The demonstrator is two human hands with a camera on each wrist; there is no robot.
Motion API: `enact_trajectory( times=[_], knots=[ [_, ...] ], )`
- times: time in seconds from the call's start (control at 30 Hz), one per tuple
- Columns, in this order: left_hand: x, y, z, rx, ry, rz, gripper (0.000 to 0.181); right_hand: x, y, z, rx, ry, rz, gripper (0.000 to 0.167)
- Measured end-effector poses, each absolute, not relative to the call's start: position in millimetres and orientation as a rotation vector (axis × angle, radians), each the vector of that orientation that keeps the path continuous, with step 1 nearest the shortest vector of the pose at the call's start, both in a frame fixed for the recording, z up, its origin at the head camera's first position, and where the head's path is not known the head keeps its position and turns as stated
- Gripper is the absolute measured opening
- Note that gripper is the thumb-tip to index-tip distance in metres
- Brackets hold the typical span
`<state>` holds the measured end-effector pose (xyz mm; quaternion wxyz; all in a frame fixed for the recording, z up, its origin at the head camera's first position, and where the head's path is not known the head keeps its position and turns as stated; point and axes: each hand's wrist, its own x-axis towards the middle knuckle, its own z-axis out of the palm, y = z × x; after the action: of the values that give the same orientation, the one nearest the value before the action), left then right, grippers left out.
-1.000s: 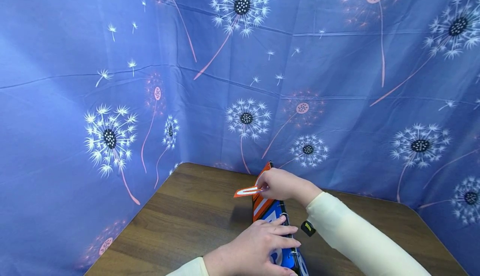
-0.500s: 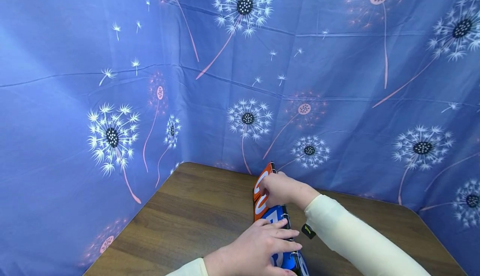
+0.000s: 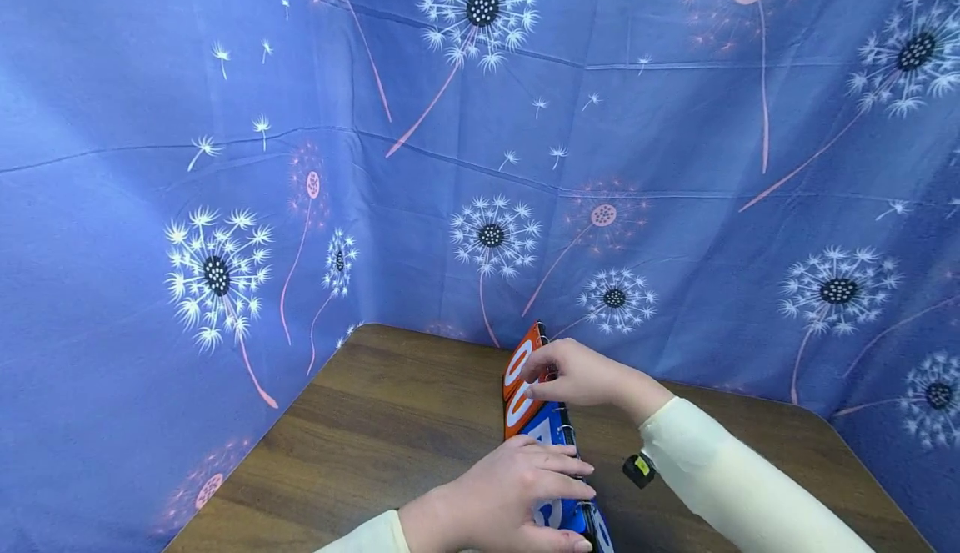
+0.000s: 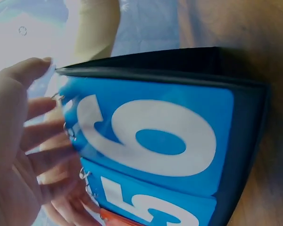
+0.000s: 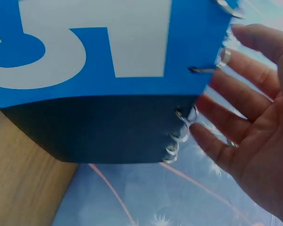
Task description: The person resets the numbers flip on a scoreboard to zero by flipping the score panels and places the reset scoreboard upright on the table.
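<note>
Hanging behind everything, a blue dandelion-print curtain (image 3: 420,194) is filling the bkgd. Wood-grain tabletop (image 3: 375,428) is spreading below. On it a flip scoreboard (image 3: 544,430) is standing tent-style, running away from the person, its top edge lying by both hands. L hand (image 3: 517,490) is reaching over the near, blue end, fingers extending apart across that edge. R hand (image 3: 581,374) is staying open-fingered at the far end, thumb & index apart; can't tell if the tips are touching. Blue cards (image 4: 155,136) are showing 6 & 5; red cards (image 3: 519,409), just under R hand's fingertips, are showing 0s. Metal rings (image 5: 224,57) are lining the top edge approx. beside R fingers.
</note>
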<state>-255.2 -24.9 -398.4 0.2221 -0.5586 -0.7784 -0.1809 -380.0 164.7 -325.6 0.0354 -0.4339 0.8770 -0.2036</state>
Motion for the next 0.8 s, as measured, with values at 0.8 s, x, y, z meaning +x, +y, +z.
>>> enact_trajectory(
  times=[0.8],
  knots=[
    [-413.0, -63.9, -351.4, -0.835, -2.642, -0.596, 0.059, -356.4, 278.6, -425.3, -0.949, 2.463, -1.281, 0.04]
  ],
)
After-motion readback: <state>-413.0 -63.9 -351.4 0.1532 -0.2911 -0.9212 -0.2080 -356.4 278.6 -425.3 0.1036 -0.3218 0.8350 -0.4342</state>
